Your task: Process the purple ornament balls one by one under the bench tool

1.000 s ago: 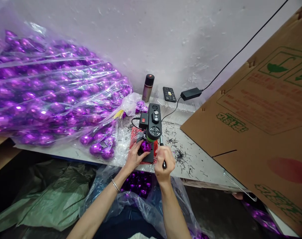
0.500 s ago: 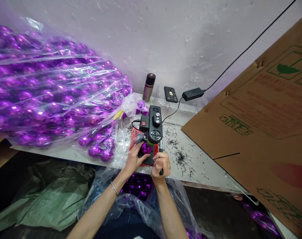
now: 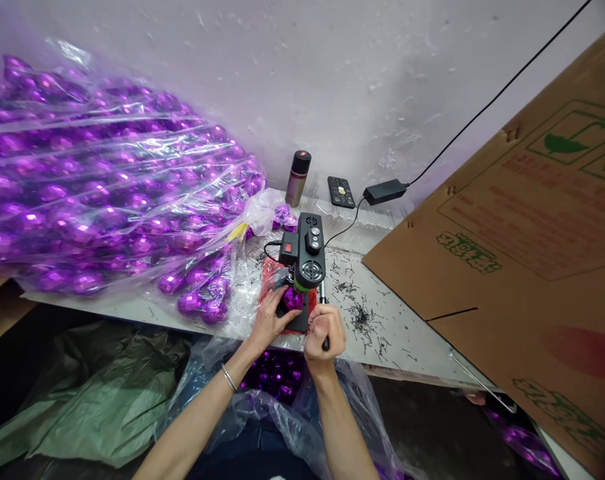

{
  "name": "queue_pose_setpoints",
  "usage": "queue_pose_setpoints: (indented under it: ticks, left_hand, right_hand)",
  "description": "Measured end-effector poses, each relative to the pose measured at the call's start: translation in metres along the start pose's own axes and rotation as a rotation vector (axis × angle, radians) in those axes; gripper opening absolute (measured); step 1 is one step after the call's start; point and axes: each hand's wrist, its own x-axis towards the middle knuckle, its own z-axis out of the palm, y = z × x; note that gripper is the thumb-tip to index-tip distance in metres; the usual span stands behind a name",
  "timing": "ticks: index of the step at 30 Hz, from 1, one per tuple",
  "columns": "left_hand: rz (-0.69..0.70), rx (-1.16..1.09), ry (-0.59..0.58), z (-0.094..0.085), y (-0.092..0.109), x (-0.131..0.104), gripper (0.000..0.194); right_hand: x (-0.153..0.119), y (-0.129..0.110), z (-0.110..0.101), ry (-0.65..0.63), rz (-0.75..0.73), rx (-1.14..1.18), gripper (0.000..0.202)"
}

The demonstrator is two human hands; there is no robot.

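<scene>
A shiny purple ball (image 3: 293, 299) sits under the head of a small black press-like machine (image 3: 310, 248), on its dark base. My left hand (image 3: 271, 316) grips the ball from the left, with thumb and fingers on either side of it. My right hand (image 3: 325, 333) is wrapped round the machine's lever (image 3: 323, 292), whose black end sticks out below the fist. The underside of the ball is hidden. A switch box (image 3: 288, 248) with a red button is fixed to the machine's left side.
A big clear bag of purple balls (image 3: 107, 193) fills the left. Behind the machine are a bottle (image 3: 298, 179), a phone (image 3: 341, 192) and a power adapter (image 3: 384, 191). Black bits (image 3: 362, 317) litter the table. A cardboard box (image 3: 512, 267) stands right. More balls (image 3: 275, 377) lie in plastic below.
My right hand has shifted very slightly right and down with the lever. My left hand and the ball stay in place. The view has tilted a little.
</scene>
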Motion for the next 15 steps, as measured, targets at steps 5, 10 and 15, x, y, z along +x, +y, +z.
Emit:
queue_pose_setpoints:
  ticks: [5, 10, 15]
  left_hand:
    - [-0.043, -0.041, 0.097, -0.004, 0.007, -0.011, 0.059]
    - [0.144, 0.11, -0.13, -0.016, -0.01, -0.086, 0.071]
    - [0.213, 0.35, -0.404, -0.016, -0.035, -0.141, 0.08]
  right_hand:
    - [0.038, -0.029, -0.01, -0.055, 0.131, -0.005, 0.033]
    - [0.041, -0.03, -0.01, -0.066, 0.109, -0.005, 0.034]
    - [0.025, -0.02, -0.007, -0.043, 0.05, 0.005, 0.032]
